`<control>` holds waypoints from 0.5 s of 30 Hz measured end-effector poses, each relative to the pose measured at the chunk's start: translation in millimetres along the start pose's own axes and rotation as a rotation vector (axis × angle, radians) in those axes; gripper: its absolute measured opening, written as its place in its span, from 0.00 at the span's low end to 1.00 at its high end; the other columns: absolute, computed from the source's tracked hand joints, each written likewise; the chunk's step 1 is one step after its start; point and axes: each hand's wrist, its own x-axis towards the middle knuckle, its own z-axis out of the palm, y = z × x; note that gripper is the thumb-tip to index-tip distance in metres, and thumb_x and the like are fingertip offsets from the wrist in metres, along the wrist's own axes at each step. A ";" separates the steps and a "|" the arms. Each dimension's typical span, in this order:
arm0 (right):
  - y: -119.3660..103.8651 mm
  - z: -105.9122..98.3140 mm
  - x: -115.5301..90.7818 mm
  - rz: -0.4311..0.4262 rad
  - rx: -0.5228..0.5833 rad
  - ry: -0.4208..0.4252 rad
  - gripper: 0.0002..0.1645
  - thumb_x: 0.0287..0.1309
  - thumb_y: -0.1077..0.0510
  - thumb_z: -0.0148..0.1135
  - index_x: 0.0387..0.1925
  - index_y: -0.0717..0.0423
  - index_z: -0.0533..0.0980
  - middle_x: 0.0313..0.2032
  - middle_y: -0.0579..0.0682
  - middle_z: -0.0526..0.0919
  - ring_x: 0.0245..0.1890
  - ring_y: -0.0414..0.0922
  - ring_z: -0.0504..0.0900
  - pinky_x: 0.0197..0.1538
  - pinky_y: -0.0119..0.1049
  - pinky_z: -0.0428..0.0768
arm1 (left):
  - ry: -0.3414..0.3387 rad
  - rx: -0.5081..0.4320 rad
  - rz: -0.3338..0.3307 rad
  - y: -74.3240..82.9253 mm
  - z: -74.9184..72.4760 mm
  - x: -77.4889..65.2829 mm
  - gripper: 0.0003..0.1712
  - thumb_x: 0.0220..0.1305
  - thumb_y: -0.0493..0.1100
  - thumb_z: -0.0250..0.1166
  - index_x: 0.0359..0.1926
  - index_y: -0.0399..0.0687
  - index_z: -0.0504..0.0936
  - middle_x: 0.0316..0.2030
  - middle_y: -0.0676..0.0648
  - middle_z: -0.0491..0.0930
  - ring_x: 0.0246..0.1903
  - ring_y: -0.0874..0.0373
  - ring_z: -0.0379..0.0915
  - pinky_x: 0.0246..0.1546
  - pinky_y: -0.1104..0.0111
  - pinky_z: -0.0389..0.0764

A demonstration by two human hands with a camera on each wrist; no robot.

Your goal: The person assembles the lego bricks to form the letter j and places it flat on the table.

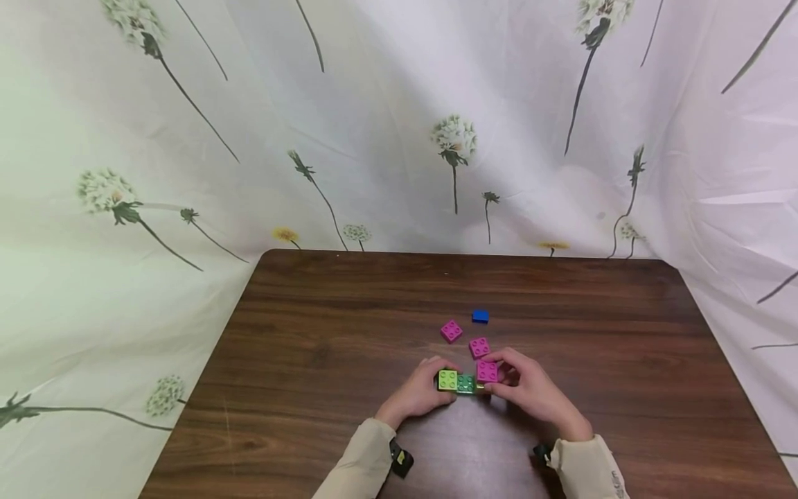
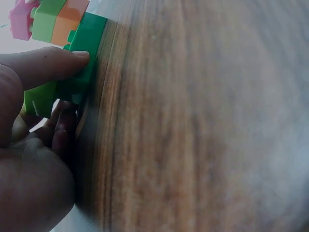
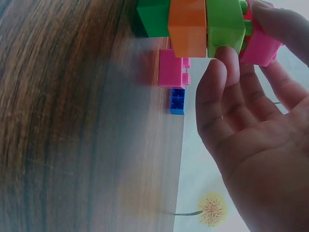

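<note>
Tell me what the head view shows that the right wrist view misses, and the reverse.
Only the head view shows the left hand gripping the lime green end of the brick assembly, two loose pink bricks lying apart on the wooden table, and both beige sleeves.

Only the right wrist view shows the assembly's side: green, orange and lime green layers.

Both show the right hand pinching the pink brick onto the assembly, and the blue brick farther out.

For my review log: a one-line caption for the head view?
Both hands, left hand and right hand, grip a block stack on the wooden table.
</note>
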 end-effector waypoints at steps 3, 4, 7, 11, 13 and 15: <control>0.3 -0.5 -0.8 -0.012 0.007 -0.005 0.22 0.54 0.54 0.71 0.50 0.47 0.76 0.38 0.45 0.79 0.36 0.38 0.77 0.41 0.32 0.79 | -0.001 -0.001 -0.003 -0.8 0.5 0.7 0.23 0.53 0.39 0.71 0.51 0.54 0.79 0.48 0.54 0.77 0.50 0.58 0.67 0.51 0.63 0.71; 0.4 -0.6 -1.0 -0.017 0.010 -0.006 0.22 0.53 0.54 0.71 0.50 0.47 0.76 0.38 0.45 0.79 0.36 0.38 0.77 0.41 0.32 0.79 | -0.001 -0.001 -0.002 -1.0 0.6 0.9 0.23 0.53 0.39 0.71 0.51 0.54 0.80 0.48 0.54 0.77 0.50 0.58 0.67 0.50 0.63 0.71; 0.7 -0.9 -1.1 -0.031 0.020 -0.003 0.22 0.53 0.54 0.71 0.50 0.47 0.77 0.38 0.46 0.79 0.36 0.37 0.77 0.41 0.33 0.79 | -0.003 0.002 -0.007 -1.3 0.9 1.8 0.23 0.53 0.40 0.71 0.52 0.55 0.79 0.48 0.54 0.77 0.50 0.59 0.67 0.51 0.64 0.70; 0.9 -0.9 -1.1 -0.046 0.017 0.009 0.21 0.53 0.55 0.71 0.50 0.47 0.77 0.38 0.45 0.79 0.36 0.37 0.78 0.41 0.33 0.79 | -0.001 0.006 -0.007 -1.1 0.7 2.4 0.23 0.53 0.40 0.71 0.52 0.55 0.79 0.48 0.54 0.77 0.49 0.58 0.68 0.51 0.64 0.71; 0.7 -0.8 -1.4 -0.048 0.010 0.014 0.21 0.52 0.55 0.72 0.50 0.46 0.77 0.38 0.44 0.80 0.36 0.36 0.78 0.41 0.33 0.79 | 0.000 0.009 -0.009 -1.3 0.8 2.1 0.23 0.53 0.40 0.71 0.52 0.55 0.79 0.47 0.54 0.77 0.50 0.58 0.68 0.51 0.63 0.71; 0.9 -0.5 -2.1 -0.046 0.003 0.017 0.22 0.52 0.56 0.72 0.49 0.45 0.78 0.38 0.43 0.80 0.36 0.35 0.78 0.41 0.32 0.80 | -0.002 0.012 -0.012 -1.6 1.5 1.5 0.23 0.53 0.40 0.71 0.52 0.55 0.79 0.48 0.54 0.77 0.50 0.58 0.68 0.51 0.63 0.71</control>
